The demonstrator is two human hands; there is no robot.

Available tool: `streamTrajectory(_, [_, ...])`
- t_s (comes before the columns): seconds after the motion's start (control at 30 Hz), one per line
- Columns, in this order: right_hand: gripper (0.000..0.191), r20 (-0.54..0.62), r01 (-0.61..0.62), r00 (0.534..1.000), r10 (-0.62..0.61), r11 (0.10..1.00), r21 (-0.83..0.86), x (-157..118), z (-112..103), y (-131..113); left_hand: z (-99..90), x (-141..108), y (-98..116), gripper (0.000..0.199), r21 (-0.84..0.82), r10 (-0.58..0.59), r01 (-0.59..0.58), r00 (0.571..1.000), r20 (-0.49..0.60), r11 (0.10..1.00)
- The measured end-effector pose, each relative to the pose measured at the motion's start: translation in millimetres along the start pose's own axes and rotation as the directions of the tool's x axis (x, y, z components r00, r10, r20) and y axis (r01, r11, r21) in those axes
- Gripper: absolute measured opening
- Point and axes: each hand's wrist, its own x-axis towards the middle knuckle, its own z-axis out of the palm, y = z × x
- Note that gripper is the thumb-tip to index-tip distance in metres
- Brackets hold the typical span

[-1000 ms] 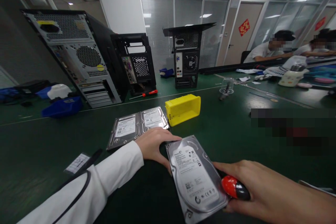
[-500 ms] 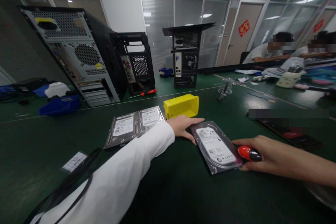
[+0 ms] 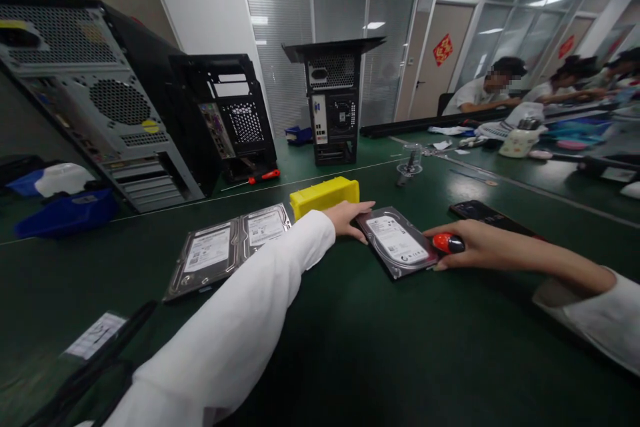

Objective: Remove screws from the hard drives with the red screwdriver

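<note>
Both hands are pinning down the silver hard drive with the white label (image 3: 399,244), which lies flat on the green bench mat (image 3: 350,347) just right of centre frame. Left hand (image 3: 349,217) has its fingers spread flat against the drive's upper-left edge, probably to stop it sliding. Right hand (image 3: 463,246) is curled shut around a red-and-black screwdriver handle (image 3: 448,243) at the drive's right edge; can't see the tip. The drive's long axis runs diagonally, upper left to lower right. The yellow plastic bin (image 3: 324,195) sits just beside it, with two more silver drives (image 3: 227,247) lying further left.
</note>
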Motion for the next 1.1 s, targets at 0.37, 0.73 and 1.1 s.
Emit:
streamTrajectory(0.37, [0.068,0.021,-0.03,0.999,0.03,1.0,-0.01,9.2,-8.6,7.2,-39.1,-73.2,59.8,0.041,0.302,-0.059,0.137,0.966,-0.253,0.943])
streamTrajectory(0.73, [0.044,0.049,-0.042,0.997,0.051,0.983,-0.177,14.5,-14.1,-1.0,-48.0,-112.1,-0.5,0.055,0.192,-0.375,0.456,0.86,-0.346,0.869])
streamTrajectory(1.1, [0.039,0.029,-0.004,1.0,0.01,0.986,-0.168,11.9,-12.9,-4.0,-54.1,-114.6,-13.8,0.074,0.087,-0.352,0.397,0.88,-0.318,0.914])
